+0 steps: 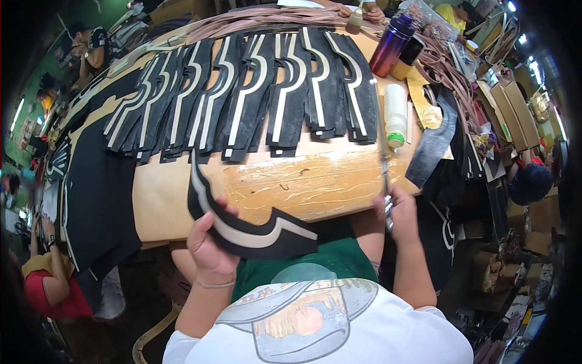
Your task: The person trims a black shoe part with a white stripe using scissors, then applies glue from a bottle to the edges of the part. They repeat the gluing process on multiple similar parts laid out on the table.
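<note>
A curved black strip piece (pixel 236 233) with a cream band along it is in my left hand (pixel 212 249), thumb on top and fingers behind. It is held above my lap at the near edge of the table. My right hand (pixel 402 212) is closed around a long, thin metal tool (pixel 385 173), silver at the grip and pointing away from me; its exact kind is unclear. The tool is apart from the black piece. Beyond my hands, several overlapping stacks of similar black pieces with cream bands (pixel 295 85) lie in a row across the table.
The wooden table (pixel 273 188) has glue-like smears. On its right stand a purple bottle (pixel 393 45) and a white bottle with a green cap (pixel 396 115). Black sheet material (pixel 100 200) hangs over the left edge. Pinkish strips (pixel 260 25) lie along the back. Other people work around.
</note>
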Demonstrator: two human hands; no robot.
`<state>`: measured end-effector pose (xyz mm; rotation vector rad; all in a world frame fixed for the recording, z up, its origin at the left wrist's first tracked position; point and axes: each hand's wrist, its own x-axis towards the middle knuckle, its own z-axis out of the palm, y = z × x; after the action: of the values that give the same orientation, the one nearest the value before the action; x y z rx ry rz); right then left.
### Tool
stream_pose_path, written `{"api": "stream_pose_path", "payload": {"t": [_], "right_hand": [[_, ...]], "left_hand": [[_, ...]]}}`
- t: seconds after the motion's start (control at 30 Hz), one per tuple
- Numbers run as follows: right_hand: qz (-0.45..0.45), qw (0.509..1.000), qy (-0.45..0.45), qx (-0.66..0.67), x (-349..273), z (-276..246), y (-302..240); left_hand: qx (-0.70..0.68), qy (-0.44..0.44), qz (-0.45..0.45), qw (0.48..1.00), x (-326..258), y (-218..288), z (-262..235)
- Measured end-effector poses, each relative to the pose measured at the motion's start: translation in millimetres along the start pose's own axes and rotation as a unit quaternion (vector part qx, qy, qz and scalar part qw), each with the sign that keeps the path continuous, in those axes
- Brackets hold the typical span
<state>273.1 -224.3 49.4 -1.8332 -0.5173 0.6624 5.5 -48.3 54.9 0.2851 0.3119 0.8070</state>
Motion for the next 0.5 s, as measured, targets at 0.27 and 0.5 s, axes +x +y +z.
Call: {"api": "stream_pose_path", "payload": {"t": [0.27, 0.5], "right_hand": [[0.072, 0.981, 0.148, -0.101, 99.4, -91.2, 24.8], [-0.070, 0.852, 0.266, -0.445, 194.1, -109.9, 46.2]], "left_hand": [[-0.030, -0.004, 0.045, 0.999, -12.8, 11.4, 14.1], [-0.007, 0.006, 0.025, 1.000, -16.5, -1.8, 34.4]]}}
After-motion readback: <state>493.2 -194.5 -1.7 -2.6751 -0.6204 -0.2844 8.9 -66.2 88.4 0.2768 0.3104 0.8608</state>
